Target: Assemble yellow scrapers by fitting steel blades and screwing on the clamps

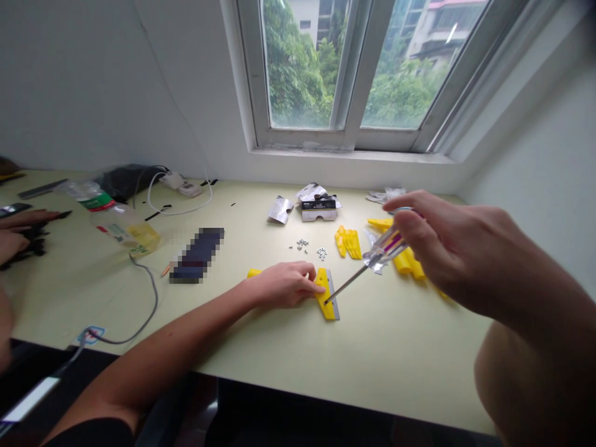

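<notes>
My left hand (291, 284) is closed around a yellow scraper (323, 295) with a grey metal blade along its right side. The scraper lies on the table, its yellow handle end poking out beyond my wrist. In my right hand (447, 248) is a screwdriver (384, 247) with a clear handle, gripped from above and tilted. Its tip meets a screw spot near the lower part of the scraper head. Small screws (302, 244) and a little pile of nuts (321, 253) lie just behind the scraper. Yellow plastic plates (348, 242) are stacked to their right.
More yellow handles (410, 264) lie partly behind my right hand. Blade boxes (318, 208) stand towards the window. On the left are a pixelated dark item (198, 256), a plastic bottle (118, 217), a cable (156, 298) and another person's hands (23, 226) with black pieces.
</notes>
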Motion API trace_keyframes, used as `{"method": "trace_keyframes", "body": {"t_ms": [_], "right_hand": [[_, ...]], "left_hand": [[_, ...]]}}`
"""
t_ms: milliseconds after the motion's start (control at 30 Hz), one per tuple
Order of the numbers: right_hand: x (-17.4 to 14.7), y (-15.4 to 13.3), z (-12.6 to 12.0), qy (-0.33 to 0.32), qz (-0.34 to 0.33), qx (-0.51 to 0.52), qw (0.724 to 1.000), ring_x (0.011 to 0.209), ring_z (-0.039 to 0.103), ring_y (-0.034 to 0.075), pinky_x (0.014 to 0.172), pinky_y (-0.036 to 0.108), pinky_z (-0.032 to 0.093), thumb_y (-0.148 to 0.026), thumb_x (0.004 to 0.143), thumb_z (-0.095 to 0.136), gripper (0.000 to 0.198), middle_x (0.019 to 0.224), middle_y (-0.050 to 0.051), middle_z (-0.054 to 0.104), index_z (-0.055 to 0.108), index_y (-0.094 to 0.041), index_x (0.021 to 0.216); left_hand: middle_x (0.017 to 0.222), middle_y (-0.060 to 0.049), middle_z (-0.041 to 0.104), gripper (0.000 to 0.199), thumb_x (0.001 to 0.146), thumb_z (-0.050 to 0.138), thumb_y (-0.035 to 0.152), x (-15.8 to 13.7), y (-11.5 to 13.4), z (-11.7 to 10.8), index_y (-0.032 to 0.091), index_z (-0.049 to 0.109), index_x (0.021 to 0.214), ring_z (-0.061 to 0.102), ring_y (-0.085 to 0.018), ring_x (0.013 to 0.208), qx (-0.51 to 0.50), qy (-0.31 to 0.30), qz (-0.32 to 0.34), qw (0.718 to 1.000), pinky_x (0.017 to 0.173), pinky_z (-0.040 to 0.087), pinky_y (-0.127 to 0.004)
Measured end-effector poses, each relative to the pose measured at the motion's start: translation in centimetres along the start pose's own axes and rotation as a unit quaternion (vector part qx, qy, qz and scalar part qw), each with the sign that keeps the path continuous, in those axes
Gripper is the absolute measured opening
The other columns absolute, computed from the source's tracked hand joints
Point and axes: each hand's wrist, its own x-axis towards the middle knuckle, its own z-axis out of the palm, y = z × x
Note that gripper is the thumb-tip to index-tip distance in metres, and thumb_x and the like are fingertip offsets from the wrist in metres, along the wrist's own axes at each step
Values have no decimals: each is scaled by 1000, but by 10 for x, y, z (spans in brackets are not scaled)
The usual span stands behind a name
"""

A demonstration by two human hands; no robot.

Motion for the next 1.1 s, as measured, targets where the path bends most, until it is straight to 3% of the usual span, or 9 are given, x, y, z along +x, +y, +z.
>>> {"method": "trace_keyframes", "body": {"t_ms": [100, 267, 467, 567, 700, 800, 867, 967, 1100], "right_hand": [[-2, 3, -5, -30, 21, -80, 996, 44, 48, 17, 46, 31, 31, -47, 93, 40, 33, 57, 2, 59, 61, -22, 90], [-4, 1, -12, -97, -59, 164, 980, 78, 63, 20, 63, 32, 50, -39, 92, 41, 27, 102, 4, 66, 50, -30, 116], [2, -3, 7, -13, 119, 66, 991, 63, 59, 24, 56, 36, 46, -55, 86, 52, 41, 73, 6, 62, 53, -21, 109], [1, 7, 7, -48, 65, 151, 985, 71, 62, 23, 61, 36, 49, -45, 84, 61, 37, 83, 6, 64, 52, -23, 112], [2, 8, 3, -99, -48, 374, 921, 97, 62, 22, 78, 36, 53, -30, 86, 59, 24, 106, 7, 62, 53, -26, 109], [6, -5, 15, -93, -21, 440, 893, 88, 63, 20, 72, 34, 51, -39, 93, 49, 22, 98, 7, 63, 51, -24, 109], [10, -13, 26, -63, 21, 397, 916, 78, 61, 19, 66, 32, 48, -49, 95, 43, 30, 89, 5, 64, 50, -22, 106], [12, -16, 34, -45, 44, 224, 973, 74, 57, 20, 66, 33, 44, -54, 93, 43, 36, 82, 6, 62, 54, -20, 88], [10, -12, 23, -90, 7, 199, 976, 67, 55, 18, 60, 31, 41, -45, 89, 53, 25, 78, 4, 62, 57, -20, 88]], "left_hand": [[97, -4, 61, 25, 93, 54, 32, 0, 0, 0, 31, 69, 113, 56, -12, 77, 0, 4, 3, 1000, 67, 42, -22], [97, -3, 60, 25, 92, 56, 31, -1, 0, 0, 32, 68, 113, 56, -11, 78, 1, 6, 4, 1000, 67, 42, -22], [98, -4, 60, 26, 93, 54, 32, -1, -1, 1, 31, 68, 114, 56, -12, 79, 1, 1, -3, 1000, 69, 42, -22], [98, -4, 60, 26, 93, 54, 31, -1, -1, 0, 31, 68, 115, 56, -12, 79, -2, -1, -3, 1000, 69, 42, -22], [98, -4, 60, 27, 93, 54, 32, -1, -1, 0, 32, 67, 116, 57, -12, 79, -11, -3, -3, 1000, 70, 42, -22], [98, -4, 60, 28, 93, 54, 32, -1, -2, 1, 34, 66, 118, 56, -12, 80, -12, -3, -6, 1000, 71, 43, -23], [98, -4, 60, 28, 93, 54, 33, -1, -3, 2, 34, 66, 118, 56, -12, 80, -13, -3, -8, 1000, 71, 43, -23], [98, -4, 60, 26, 93, 53, 34, -1, -3, 3, 32, 68, 115, 56, -12, 80, -11, -5, -7, 1000, 71, 43, -23], [98, -4, 60, 26, 94, 52, 32, 0, -2, 3, 31, 68, 115, 56, -13, 81, -7, -6, -3, 1000, 72, 44, -23]]}}
